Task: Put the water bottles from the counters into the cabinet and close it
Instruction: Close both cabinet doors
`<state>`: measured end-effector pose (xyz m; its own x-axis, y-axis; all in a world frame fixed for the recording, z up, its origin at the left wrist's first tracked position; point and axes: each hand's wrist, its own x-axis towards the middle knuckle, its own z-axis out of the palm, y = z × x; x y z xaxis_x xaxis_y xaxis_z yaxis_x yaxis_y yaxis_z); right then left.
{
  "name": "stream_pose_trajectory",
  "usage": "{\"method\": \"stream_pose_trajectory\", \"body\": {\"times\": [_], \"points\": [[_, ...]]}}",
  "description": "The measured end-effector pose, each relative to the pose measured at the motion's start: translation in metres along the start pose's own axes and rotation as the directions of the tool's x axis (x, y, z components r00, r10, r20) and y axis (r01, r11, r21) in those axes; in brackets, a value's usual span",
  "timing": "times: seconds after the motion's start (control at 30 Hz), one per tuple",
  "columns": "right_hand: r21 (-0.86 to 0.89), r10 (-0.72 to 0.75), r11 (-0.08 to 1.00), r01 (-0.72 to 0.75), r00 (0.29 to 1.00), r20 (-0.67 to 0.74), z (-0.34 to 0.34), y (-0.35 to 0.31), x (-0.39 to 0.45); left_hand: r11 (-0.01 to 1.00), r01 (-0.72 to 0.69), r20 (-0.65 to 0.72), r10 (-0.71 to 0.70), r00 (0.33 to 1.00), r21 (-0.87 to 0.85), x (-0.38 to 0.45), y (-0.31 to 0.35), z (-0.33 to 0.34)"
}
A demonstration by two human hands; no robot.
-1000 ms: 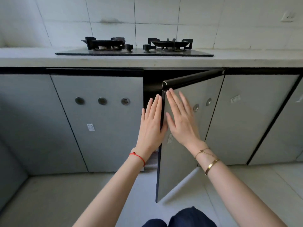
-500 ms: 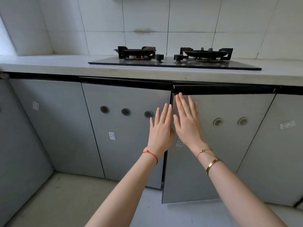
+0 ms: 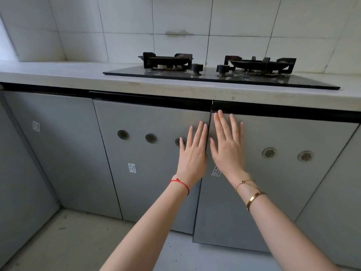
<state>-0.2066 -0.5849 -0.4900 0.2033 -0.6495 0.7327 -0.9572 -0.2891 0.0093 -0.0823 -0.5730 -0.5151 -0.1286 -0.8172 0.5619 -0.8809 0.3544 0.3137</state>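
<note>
Two grey cabinet doors sit side by side under the white counter. My left hand point(image 3: 192, 153) lies flat with fingers apart on the left door point(image 3: 144, 163), near its right edge. My right hand point(image 3: 227, 145) presses flat on the right door point(image 3: 283, 173), near its left edge. Both doors look shut against the cabinet front, with only a thin dark seam between them. No water bottle is in view; the cabinet's inside is hidden behind the doors.
A black two-burner gas hob point(image 3: 218, 72) sits on the counter point(image 3: 58, 73) against the tiled wall. More grey doors run left point(image 3: 54, 149) and right point(image 3: 336, 222). The grey floor point(image 3: 64, 241) lies below.
The right door has swung from wide open to shut under my right hand. My left hand moved onto the left door. The camera has shifted closer and to the left.
</note>
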Motion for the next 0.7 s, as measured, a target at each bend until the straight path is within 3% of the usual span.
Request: {"method": "stream_pose_trajectory", "body": {"times": [0.33, 0.7], "points": [[0.02, -0.026, 0.999, 0.026, 1.0, 0.002, -0.012, 0.003, -0.004, 0.999, 0.003, -0.024, -0.004, 1.0, -0.053, -0.012, -0.009, -0.019], [0.354, -0.002, 0.935, 0.015, 0.999, -0.037, -0.028, -0.027, -0.041, 1.0, 0.0, 0.001, 0.0, 1.0, -0.027, -0.069, -0.055, -0.072]]}}
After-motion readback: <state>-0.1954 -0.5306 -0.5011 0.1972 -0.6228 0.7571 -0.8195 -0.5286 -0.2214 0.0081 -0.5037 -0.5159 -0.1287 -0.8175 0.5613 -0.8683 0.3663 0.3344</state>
